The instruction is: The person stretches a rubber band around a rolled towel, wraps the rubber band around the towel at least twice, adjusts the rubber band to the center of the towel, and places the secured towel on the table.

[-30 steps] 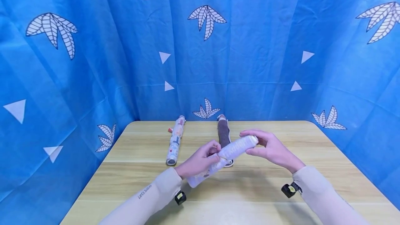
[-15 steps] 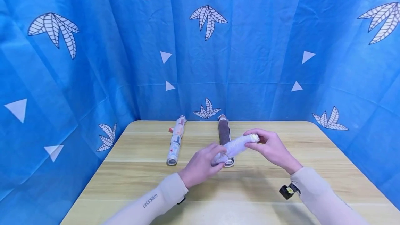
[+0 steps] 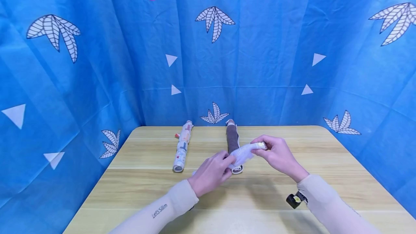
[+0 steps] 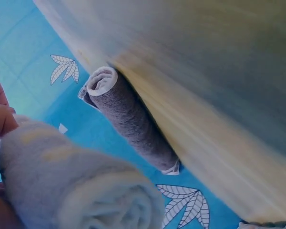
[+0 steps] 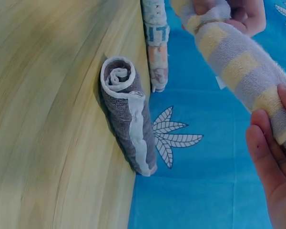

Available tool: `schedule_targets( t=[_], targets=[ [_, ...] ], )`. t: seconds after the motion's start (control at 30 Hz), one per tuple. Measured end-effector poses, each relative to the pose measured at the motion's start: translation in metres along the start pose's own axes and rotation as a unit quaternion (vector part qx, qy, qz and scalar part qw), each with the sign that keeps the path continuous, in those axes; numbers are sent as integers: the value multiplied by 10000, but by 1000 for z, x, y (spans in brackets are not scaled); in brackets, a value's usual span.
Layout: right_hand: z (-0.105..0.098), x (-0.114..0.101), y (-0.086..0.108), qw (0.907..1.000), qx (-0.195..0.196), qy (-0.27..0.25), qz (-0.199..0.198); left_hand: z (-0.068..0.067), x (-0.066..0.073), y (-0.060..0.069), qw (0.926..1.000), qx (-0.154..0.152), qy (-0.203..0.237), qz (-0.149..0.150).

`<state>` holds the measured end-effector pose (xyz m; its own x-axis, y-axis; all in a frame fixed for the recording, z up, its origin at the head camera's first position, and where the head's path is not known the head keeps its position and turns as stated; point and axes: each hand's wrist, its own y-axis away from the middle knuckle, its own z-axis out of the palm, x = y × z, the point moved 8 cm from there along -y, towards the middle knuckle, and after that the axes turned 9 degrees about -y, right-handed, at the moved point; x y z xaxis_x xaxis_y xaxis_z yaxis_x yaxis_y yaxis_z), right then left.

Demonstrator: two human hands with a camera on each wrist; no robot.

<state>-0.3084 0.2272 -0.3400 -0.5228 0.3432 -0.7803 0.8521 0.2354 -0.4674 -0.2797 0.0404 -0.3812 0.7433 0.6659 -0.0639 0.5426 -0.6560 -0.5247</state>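
Note:
Both hands hold a rolled towel (image 3: 242, 154) above the table, lavender with yellow blocks in the right wrist view (image 5: 243, 64). My left hand (image 3: 209, 173) grips its lower left part, and fingers (image 4: 1, 121) show at the roll's side in the left wrist view. A thin tan band (image 5: 210, 23) circles the roll beside that hand. My right hand (image 3: 277, 156) pinches the upper right end between thumb and fingers. Behind the held roll lies a dark grey-brown rolled towel (image 3: 232, 138) with white edging; the held towel partly covers it in the head view.
A white patterned rolled towel (image 3: 183, 147) with a small red tag lies to the left on the wooden table (image 3: 139, 190). Blue patterned curtain (image 3: 266, 64) surrounds the table's back and sides.
My left hand has turned over the towel, now covering its lower left part with the back of the hand upward. My right fingers have closed on the upper end. The two lying towels stay put.

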Motion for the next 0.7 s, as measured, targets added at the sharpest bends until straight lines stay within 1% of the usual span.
schedule_targets(
  t=[0.17, 0.27, 0.37, 0.47, 0.53, 0.57, 0.6, 0.63, 0.7],
  targets=[
    [1, 1, -1, 9999, -73, 23, 155, 3, 0, 1, 9999, -93, -65, 83],
    [1, 2, -2, 9997, -108, -2, 197, 4, -1, 2, 9997, -137, -14, 179],
    [0, 4, -1, 9995, -156, -79, 260, 4, -2, 2, 9993, -251, 58, 277],
    [-1, 5, 0, 9990, -201, -211, 343, 2, -4, 3, 9981, -402, 375, 290],
    [-1, 6, 0, 9984, -234, -304, 411, 4, -8, 3, 9947, -551, 841, 196],
    [-1, 7, 0, 9981, -254, -338, 442, 6, -11, 4, 9907, -658, 1192, 73],
    [-1, 7, 0, 9978, -288, -371, 477, 8, -15, 5, 9843, -770, 1586, -88],
    [-1, 7, 1, 9974, -332, -392, 513, 11, -19, 6, 9757, -888, 1982, -278],
    [0, 7, 1, 9964, -431, -454, 571, 17, -26, 9, 9529, -1063, 2746, -728]
  ],
)
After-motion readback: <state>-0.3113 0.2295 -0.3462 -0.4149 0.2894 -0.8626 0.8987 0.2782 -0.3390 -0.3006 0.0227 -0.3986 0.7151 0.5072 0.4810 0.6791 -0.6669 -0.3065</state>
